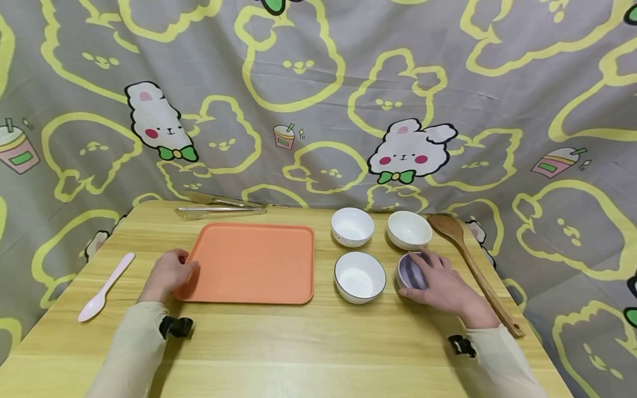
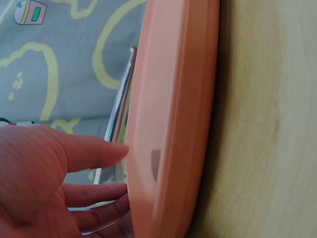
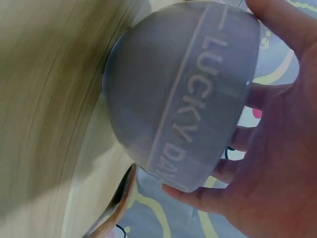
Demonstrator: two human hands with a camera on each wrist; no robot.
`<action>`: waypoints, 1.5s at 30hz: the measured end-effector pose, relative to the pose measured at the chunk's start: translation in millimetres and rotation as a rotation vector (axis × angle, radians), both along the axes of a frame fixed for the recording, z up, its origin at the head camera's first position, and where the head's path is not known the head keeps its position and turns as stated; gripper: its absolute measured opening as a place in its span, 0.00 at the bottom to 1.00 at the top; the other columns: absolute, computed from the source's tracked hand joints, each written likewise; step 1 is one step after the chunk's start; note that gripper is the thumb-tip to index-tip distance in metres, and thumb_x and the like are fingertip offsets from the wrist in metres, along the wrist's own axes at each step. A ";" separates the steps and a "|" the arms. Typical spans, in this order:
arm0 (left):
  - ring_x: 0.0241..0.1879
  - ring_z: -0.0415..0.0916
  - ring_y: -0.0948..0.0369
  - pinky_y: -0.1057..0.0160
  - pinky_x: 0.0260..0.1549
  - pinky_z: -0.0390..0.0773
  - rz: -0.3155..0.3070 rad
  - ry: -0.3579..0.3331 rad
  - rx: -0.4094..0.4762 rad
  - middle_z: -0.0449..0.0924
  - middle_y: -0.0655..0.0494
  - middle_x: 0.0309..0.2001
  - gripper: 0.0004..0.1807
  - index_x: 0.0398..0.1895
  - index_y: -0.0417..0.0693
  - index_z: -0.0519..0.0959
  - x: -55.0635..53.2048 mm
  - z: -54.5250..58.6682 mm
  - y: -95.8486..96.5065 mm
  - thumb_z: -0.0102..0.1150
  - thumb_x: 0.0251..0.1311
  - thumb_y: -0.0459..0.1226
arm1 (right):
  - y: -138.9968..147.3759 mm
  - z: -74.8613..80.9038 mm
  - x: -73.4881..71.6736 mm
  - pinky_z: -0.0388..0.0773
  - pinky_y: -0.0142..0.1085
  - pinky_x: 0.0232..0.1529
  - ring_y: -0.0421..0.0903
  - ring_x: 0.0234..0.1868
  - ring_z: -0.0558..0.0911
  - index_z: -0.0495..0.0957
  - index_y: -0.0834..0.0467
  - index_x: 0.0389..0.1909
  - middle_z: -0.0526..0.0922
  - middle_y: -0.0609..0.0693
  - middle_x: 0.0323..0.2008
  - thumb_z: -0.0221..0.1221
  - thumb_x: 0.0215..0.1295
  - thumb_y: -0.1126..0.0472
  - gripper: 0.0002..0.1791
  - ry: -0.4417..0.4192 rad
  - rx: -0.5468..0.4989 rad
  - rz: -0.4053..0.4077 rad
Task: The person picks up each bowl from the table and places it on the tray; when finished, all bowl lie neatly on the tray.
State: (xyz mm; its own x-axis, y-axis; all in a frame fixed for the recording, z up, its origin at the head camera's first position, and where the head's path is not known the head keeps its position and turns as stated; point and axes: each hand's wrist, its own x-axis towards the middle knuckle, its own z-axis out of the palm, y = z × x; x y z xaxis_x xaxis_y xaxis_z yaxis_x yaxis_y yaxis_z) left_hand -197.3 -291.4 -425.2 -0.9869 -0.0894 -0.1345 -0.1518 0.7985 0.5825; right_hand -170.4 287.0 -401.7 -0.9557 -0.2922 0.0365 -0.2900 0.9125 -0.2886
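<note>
An orange rectangular tray (image 1: 251, 264) lies flat on the wooden table. At its left edge, my left hand (image 1: 168, 275) grips the rim, thumb at the near side and the other fingers partly hidden behind the edge in the left wrist view. To the right, my right hand (image 1: 440, 282) holds a small purple striped bowl (image 1: 411, 272) from above, with thumb and fingers spread around its rim. The bowl's outside (image 3: 173, 94) carries the words "LUCKY DAY". Left of it stands a white bowl with a dark rim (image 1: 360, 278).
Two more white bowls, one patterned (image 1: 352, 226) and one plain (image 1: 410, 230), stand behind. A wooden spatula (image 1: 468, 257) lies along the right side. Metal tongs (image 1: 221, 210) lie behind the tray, and a pink spoon (image 1: 102, 296) at the left. A patterned curtain (image 1: 318, 110) hangs at the table's back.
</note>
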 end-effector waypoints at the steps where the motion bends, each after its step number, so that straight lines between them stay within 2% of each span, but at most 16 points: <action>1: 0.46 0.71 0.37 0.43 0.45 0.72 0.004 0.003 -0.002 0.71 0.25 0.49 0.26 0.56 0.20 0.67 0.1 0.1 -0.2 0.53 0.66 0.38 | -0.1 0.1 -0.3 0.61 0.69 0.53 0.72 0.65 0.55 0.61 0.63 0.72 0.55 0.67 0.69 0.66 0.54 0.35 0.52 -0.003 0.001 -0.005; 8: 0.42 0.72 0.39 0.43 0.43 0.72 0.002 0.070 -0.045 0.76 0.30 0.44 0.20 0.51 0.23 0.72 -0.1 -2.8 -3.6 0.50 0.60 0.30 | 0.5 0.5 -2.0 0.63 0.68 0.50 0.72 0.64 0.55 0.60 0.61 0.73 0.55 0.67 0.69 0.67 0.53 0.35 0.53 -0.032 -0.012 -0.022; 13: 0.41 0.73 0.41 0.45 0.41 0.72 0.029 0.073 -0.040 0.77 0.33 0.43 0.20 0.50 0.24 0.74 0.1 -5.3 -5.4 0.47 0.55 0.28 | 0.3 2.4 -3.2 0.68 0.65 0.48 0.71 0.63 0.56 0.59 0.61 0.73 0.55 0.67 0.68 0.68 0.51 0.36 0.54 -0.040 -0.020 -0.021; 19: 0.41 0.73 0.42 0.46 0.40 0.73 0.046 0.058 -0.037 0.77 0.33 0.43 0.19 0.50 0.25 0.74 -0.4 -7.0 -6.5 0.47 0.57 0.28 | -0.3 4.6 -4.8 0.70 0.63 0.46 0.69 0.61 0.59 0.61 0.60 0.72 0.57 0.67 0.66 0.69 0.50 0.37 0.54 -0.037 -0.018 -0.015; 27: 0.40 0.74 0.41 0.46 0.39 0.73 0.046 0.077 -0.036 0.78 0.33 0.42 0.18 0.49 0.25 0.75 0.3 -8.0 -6.2 0.47 0.57 0.28 | 3.9 8.1 -10.2 0.72 0.59 0.42 0.68 0.58 0.61 0.62 0.59 0.72 0.58 0.67 0.64 0.70 0.48 0.37 0.53 -0.060 -0.036 0.013; 36: 0.39 0.74 0.42 0.45 0.39 0.73 0.045 0.080 -0.039 0.78 0.34 0.41 0.18 0.48 0.26 0.76 0.1 -8.7 -8.2 0.48 0.56 0.28 | 2.5 27.9 -11.6 0.73 0.56 0.39 0.66 0.57 0.61 0.65 0.56 0.70 0.60 0.66 0.62 0.70 0.48 0.37 0.50 -0.033 -0.026 0.038; 45: 0.38 0.74 0.43 0.47 0.38 0.73 0.044 0.067 -0.026 0.78 0.34 0.42 0.18 0.49 0.25 0.75 -1.2 -9.3 -7.9 0.48 0.57 0.28 | -2.7 50.4 -15.1 0.73 0.54 0.39 0.63 0.57 0.62 0.66 0.52 0.70 0.61 0.59 0.61 0.71 0.48 0.38 0.49 0.041 -0.006 0.092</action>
State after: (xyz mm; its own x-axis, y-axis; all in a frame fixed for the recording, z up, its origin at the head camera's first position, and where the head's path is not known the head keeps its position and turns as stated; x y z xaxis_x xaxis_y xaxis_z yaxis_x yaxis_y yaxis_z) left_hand -198.5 -299.3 -434.5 -0.9885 -0.1360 -0.0658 -0.1491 0.8071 0.5713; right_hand -185.5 284.4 -351.3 -0.9225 -0.3783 0.0771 -0.3842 0.8796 -0.2806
